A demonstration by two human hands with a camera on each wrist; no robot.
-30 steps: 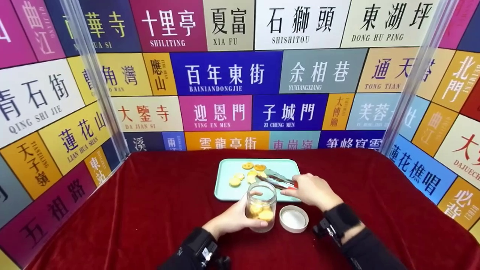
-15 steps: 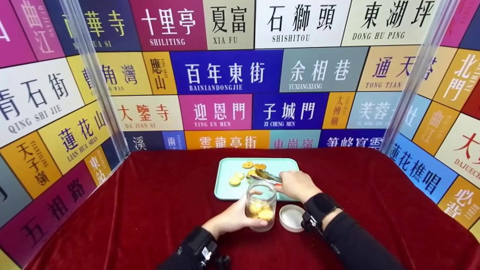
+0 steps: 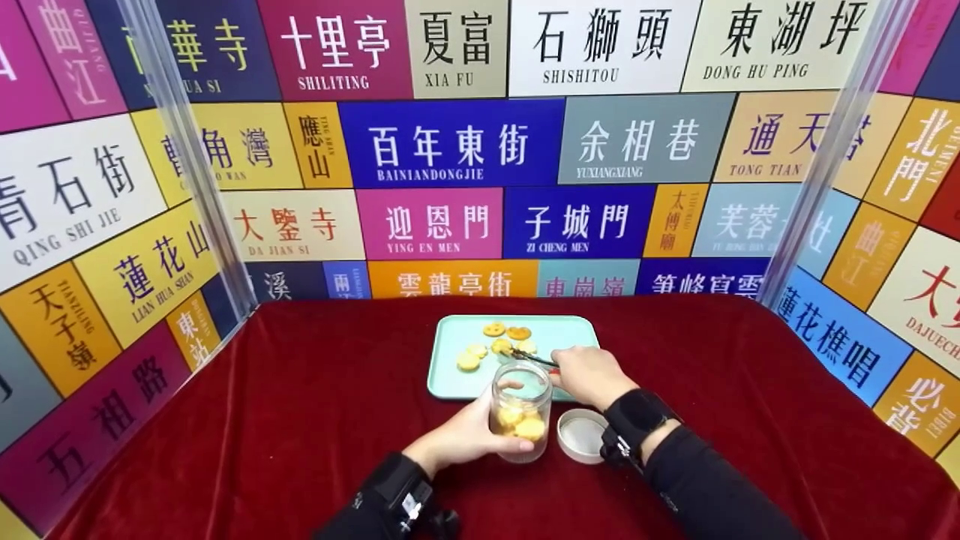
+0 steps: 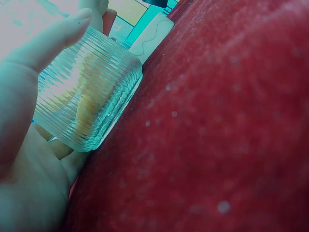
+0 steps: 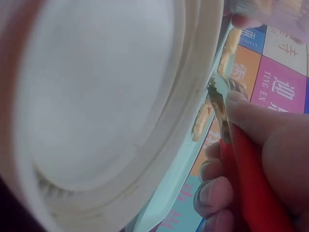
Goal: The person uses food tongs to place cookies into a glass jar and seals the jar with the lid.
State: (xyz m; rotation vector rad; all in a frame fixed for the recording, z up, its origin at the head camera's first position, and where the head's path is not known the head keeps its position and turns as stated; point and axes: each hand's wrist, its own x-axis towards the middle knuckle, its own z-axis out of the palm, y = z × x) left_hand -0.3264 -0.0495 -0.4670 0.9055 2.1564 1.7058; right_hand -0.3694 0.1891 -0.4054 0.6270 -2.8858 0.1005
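My left hand (image 3: 461, 439) holds a clear glass jar (image 3: 520, 448) on the cloth, with several yellowish cookies inside. The left wrist view shows the ribbed wall of the jar (image 4: 96, 92) between thumb and fingers. With my right hand (image 3: 596, 375) I grip red-handled metal tongs (image 5: 251, 179) over the tray. Their toothed tips are at a cookie (image 3: 500, 346) behind the jar's mouth; whether they pinch it I cannot tell. More cookies (image 3: 469, 361) lie on the mint-green tray (image 3: 444, 384).
Right of the jar a whitish round lid (image 3: 579, 436) lies with its hollow side up, partly below my right wrist; the lid (image 5: 106, 87) fills much of the right wrist view. Dark red cloth (image 3: 300, 420) covers the table. Panels with printed lettering (image 3: 450, 146) stand behind and at both sides.
My right hand has moved left over the tray. The tongs' arms, spread apart earlier, are now closer together at a cookie. My left hand and the jar have stayed in place.
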